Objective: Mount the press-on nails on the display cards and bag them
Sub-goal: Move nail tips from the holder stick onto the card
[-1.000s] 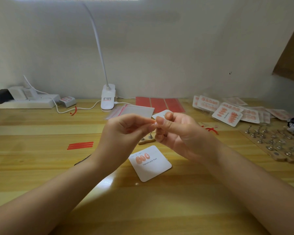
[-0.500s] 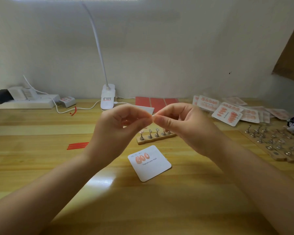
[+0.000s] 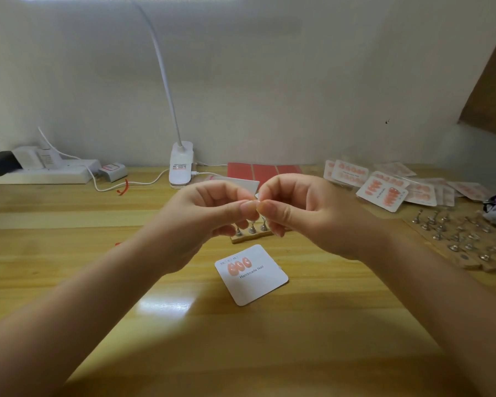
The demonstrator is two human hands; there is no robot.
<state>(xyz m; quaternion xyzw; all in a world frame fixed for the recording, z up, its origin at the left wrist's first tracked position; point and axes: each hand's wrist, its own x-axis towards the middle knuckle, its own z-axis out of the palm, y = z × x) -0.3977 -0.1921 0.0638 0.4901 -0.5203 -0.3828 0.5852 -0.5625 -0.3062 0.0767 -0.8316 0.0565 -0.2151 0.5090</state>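
A wooden worktop [image 3: 69,253] is carrying everything. A white card [image 3: 255,282] with three pink nails at its top edge is lying flat near the middle, tilted. Just behind it a small wooden strip of metal stands [image 3: 251,234] is sitting. At the back a lamp base [image 3: 181,164], a power strip [image 3: 43,174] and red sheets [image 3: 265,171] are resting. To the right, finished cards [image 3: 384,190] are piling up beside more wooden stands [image 3: 464,242].

Glossy varnished wooden table [image 3: 269,353]; matt white paper display card [image 3: 258,285]; shiny metal nail stands [image 3: 453,233].
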